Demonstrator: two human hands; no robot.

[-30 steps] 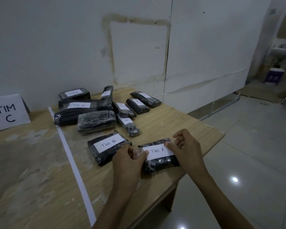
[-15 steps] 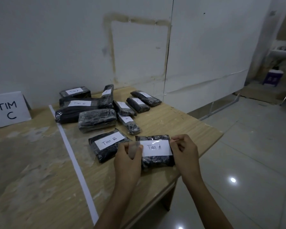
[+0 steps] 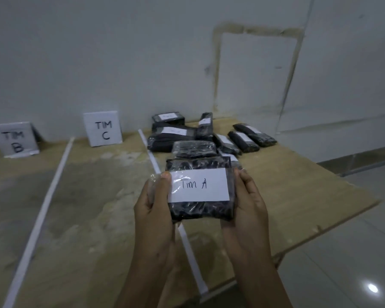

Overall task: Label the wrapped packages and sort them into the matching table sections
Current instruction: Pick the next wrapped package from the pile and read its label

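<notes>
**"Tim A" package held up in both hands**

Head view: I see the wrapped package (image 3: 200, 211) raised above the table (image 3: 298, 185). The left hand (image 3: 156, 210) grips its left end, thumb on the front, and the right hand (image 3: 247, 205) clasps its right end. Its white label (image 3: 199, 185) reads "Tim A". Behind it the other packages (image 3: 182, 138) lie heaped right of a white tape line (image 3: 148, 150) — the TIM C sign (image 3: 103, 129) and TIM B sign (image 3: 15, 138) lean against the wall (image 3: 98, 63).

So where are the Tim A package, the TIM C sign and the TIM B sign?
Tim A package (image 3: 199, 185), head view, on its white label.
TIM C sign (image 3: 103, 130), head view, its white face.
TIM B sign (image 3: 15, 140), head view, its white face.
</notes>
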